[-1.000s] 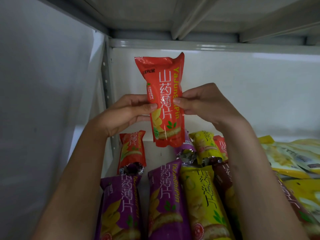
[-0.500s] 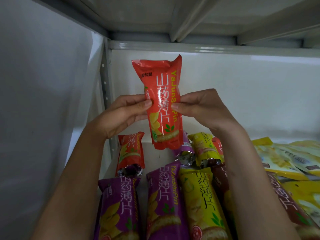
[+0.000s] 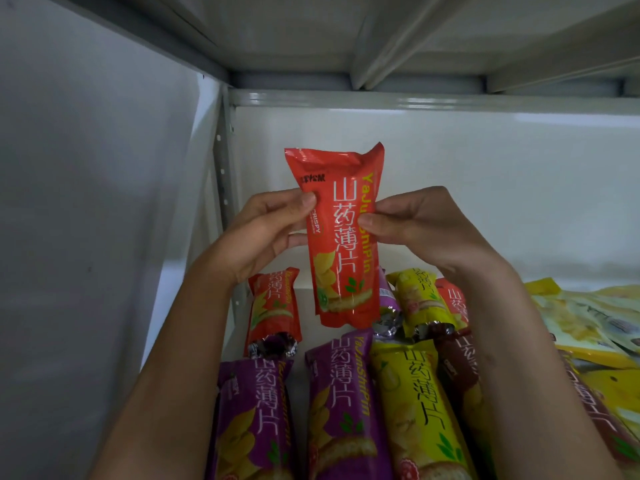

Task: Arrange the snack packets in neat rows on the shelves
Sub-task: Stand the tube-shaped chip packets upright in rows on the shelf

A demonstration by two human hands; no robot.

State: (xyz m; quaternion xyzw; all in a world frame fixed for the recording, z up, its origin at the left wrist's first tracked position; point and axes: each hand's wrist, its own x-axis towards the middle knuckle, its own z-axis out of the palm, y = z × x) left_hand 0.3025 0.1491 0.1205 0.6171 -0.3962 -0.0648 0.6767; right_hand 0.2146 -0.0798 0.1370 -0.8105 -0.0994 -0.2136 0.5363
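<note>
Red glossy snack packet (image 3: 341, 237), white lettering, upright, pinched by left hand (image 3: 266, 233) and right hand (image 3: 422, 226) fingers.

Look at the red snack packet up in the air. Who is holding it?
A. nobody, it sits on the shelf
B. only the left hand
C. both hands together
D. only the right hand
C: the left hand and the right hand each pinch one side of the red packet, held upright above the shelf.

Bare forearms, unadorned left hand (image 3: 258, 233)
</note>
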